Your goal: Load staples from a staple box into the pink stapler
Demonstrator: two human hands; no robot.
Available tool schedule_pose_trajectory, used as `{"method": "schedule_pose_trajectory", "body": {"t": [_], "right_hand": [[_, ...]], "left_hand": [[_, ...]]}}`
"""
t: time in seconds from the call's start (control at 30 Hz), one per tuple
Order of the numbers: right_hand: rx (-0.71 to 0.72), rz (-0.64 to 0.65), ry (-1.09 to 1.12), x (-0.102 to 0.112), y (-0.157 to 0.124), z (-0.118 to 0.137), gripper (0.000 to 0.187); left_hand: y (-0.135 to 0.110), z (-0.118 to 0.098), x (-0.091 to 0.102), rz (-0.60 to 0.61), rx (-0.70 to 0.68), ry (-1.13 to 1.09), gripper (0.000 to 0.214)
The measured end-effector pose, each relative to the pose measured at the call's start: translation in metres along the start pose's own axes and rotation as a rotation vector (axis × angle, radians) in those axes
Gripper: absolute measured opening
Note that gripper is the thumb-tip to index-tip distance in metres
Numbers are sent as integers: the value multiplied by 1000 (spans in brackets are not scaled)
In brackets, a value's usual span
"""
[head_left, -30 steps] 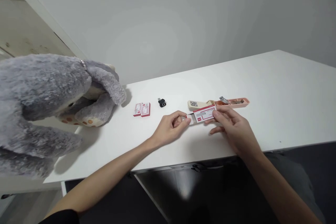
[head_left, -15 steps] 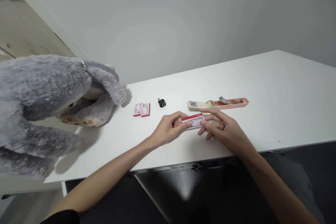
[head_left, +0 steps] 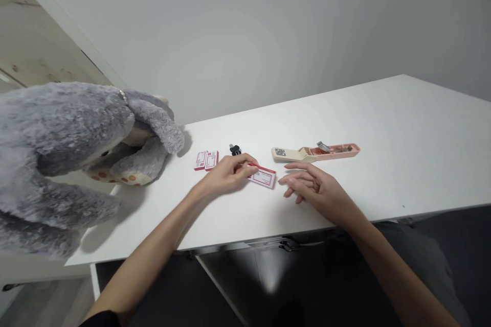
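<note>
Between the thumb and fingers of my left hand is a small red and white box, its label side up, just above the table. My right hand is apart from it, fingers loosely spread and holding nothing. Behind my left hand lies a small black object with a metal tip, partly covered by the hand. Two similar red and white boxes rest side by side to the left. Beyond my right hand sits a long cream and pink case, its lid swung back, with metal pieces inside.
A large grey plush toy leans over the left end of the white table. A plain wall rises behind the table. Below the front edge is a dark open space with dark metal fittings.
My left hand has carried the box to the left and turned it slightly. My right hand has let go of the box and stays near its former place.
</note>
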State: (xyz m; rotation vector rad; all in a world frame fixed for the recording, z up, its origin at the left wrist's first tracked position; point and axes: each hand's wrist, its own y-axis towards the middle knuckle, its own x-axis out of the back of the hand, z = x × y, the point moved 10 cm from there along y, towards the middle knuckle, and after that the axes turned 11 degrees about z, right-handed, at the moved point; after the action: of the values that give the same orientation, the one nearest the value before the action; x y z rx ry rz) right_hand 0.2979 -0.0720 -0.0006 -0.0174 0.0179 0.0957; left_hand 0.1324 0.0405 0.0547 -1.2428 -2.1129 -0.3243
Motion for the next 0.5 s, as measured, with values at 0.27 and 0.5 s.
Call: {"method": "schedule_pose_trajectory", "body": {"t": [0.27, 0.5], "right_hand": [[26, -31, -19, 0, -2, 2, 45], [35, -31, -24, 0, -3, 3, 40]], "left_hand": [[-14, 34, 61, -86, 190, 409, 39], [-11, 8, 35, -217, 105, 707, 50]]}}
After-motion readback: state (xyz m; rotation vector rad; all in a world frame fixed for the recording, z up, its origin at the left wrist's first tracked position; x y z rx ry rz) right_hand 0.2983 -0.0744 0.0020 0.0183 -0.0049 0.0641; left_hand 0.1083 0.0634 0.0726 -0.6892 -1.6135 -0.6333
